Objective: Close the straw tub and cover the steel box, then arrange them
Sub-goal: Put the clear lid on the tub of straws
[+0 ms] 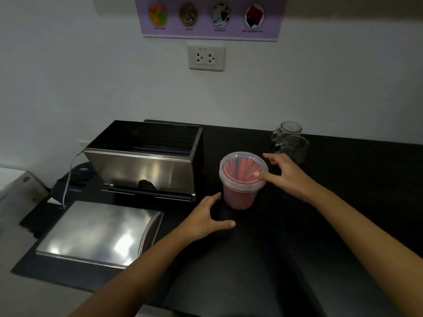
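Observation:
A clear plastic tub [240, 197] full of red straws stands mid-counter with its clear lid [242, 170] on top. My right hand [282, 173] rests on the lid's right rim, thumb pressing the lid, fingers spread. My left hand [207, 219] lies open on the counter at the tub's lower left, fingers curved near its base, holding nothing. The steel box [146, 161] stands open-topped to the left of the tub. Its steel cover [98, 232] lies flat on the counter in front of the box.
Two glass mugs [289, 140] stand at the back right against the wall. A dark device with a white cord [73, 179] sits left of the box. The black counter [320, 225] ends at the left and near edges. A wall socket [205, 57] is above.

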`<state>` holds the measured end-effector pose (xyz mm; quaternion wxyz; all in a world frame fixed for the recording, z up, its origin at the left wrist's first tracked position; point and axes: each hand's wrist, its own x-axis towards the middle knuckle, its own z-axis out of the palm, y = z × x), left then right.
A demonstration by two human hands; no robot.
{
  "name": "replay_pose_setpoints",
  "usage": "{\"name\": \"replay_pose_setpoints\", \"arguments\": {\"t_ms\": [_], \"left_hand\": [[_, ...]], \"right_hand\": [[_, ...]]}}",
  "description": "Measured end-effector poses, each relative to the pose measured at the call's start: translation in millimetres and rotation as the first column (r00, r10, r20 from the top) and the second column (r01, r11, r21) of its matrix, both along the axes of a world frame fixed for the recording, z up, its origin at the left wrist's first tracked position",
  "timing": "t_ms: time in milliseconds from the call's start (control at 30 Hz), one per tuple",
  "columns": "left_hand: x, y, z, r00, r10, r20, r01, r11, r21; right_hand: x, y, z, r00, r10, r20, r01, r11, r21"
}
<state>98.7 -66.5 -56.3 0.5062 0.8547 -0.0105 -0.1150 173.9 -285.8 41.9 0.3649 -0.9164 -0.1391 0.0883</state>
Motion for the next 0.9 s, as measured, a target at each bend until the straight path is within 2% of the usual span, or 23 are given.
{"name": "replay_pose_setpoints", "arguments": {"t_ms": [133, 267, 533, 733, 900], "left_hand": [[-1, 20, 3, 0.992, -0.119, 0.05, 0.118, 0.993, 0.033], [-8, 15, 10, 0.979, -0.148, 0.136, 0.141, 0.988, 0.061], [-33, 77, 32, 0.899, -0.387, 0.206, 0.384, 0.922, 0.056], [-61, 126, 36, 0.897, -0.387, 0.216, 0.392, 0.92, 0.02], [-77, 172, 37, 0.919, -0.304, 0.25, 0.307, 0.951, 0.03]], "right_hand": [[-17, 4, 3, 0.99, -0.087, 0.112, 0.085, 0.996, 0.02], [-26, 7, 21, 0.98, -0.048, 0.194, 0.056, 0.998, -0.037], [-74, 76, 40, 0.912, -0.201, 0.359, 0.235, 0.971, -0.054], [-111, 128, 29, 0.895, -0.23, 0.383, 0.259, 0.966, -0.025], [-128, 165, 17, 0.916, -0.202, 0.347, 0.228, 0.973, -0.035]]}}
